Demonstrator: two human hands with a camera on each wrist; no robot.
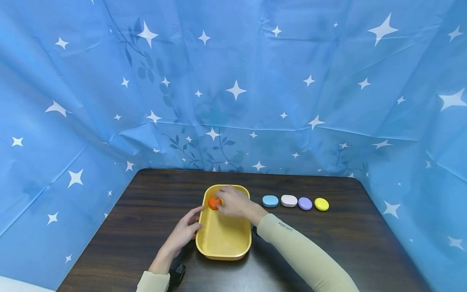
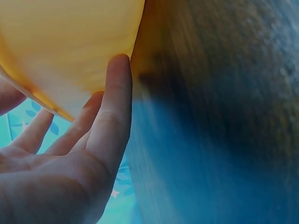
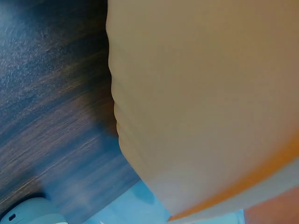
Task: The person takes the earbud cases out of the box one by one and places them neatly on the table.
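A yellow plastic tub [image 1: 223, 239] stands on the table, long side pointing away from me. My right hand [image 1: 233, 201] reaches over its right rim into the far end, thumb and fingers pinching a small round orange piece [image 1: 213, 203]. In the right wrist view the tub's outer wall [image 3: 196, 93] fills most of the picture and hides the fingers. My left hand [image 1: 184, 231] is at the tub's left side. Its fairly straight fingers [image 2: 117, 98] touch the outer wall in the left wrist view, fingertips near the rim in the head view.
Right of the tub, a row runs along the table: a blue oval case [image 1: 270, 201], a white one [image 1: 289, 200], a purple round one [image 1: 305, 203] and a yellow round one [image 1: 321, 204]. A blue starry cloth [image 1: 233, 61] hangs behind the dark wooden table [image 1: 160, 194].
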